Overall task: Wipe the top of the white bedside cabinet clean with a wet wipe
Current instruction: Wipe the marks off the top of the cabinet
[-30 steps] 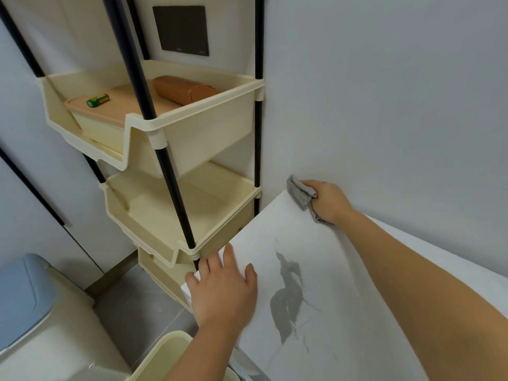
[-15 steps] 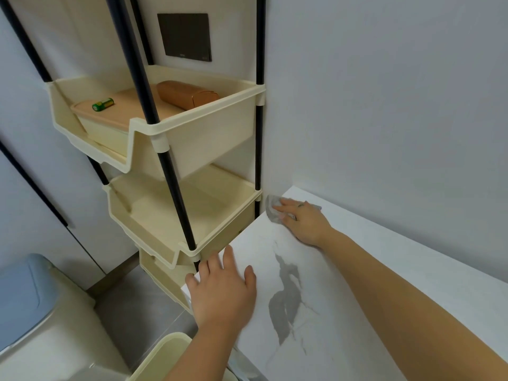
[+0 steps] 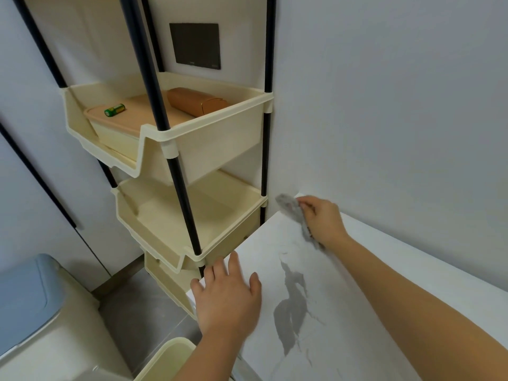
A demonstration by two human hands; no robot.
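The white cabinet top (image 3: 357,312) slopes across the lower right, with a grey marble-like mark (image 3: 291,306) in its middle. My right hand (image 3: 323,220) is at the far left corner by the wall, holding a crumpled grey wet wipe (image 3: 291,209) against the surface. My left hand (image 3: 228,295) lies flat, fingers spread, on the near left edge of the top.
A cream tiered rack with black poles (image 3: 176,149) stands just left of the cabinet; its upper bin holds a brown pouch (image 3: 195,101) and a green battery (image 3: 115,109). A blue-lidded bin (image 3: 24,298) sits lower left. The grey wall (image 3: 398,105) backs the cabinet.
My right hand with the wipe slid from the back corner toward the left edge, then back along that far corner. The left hand stayed put.
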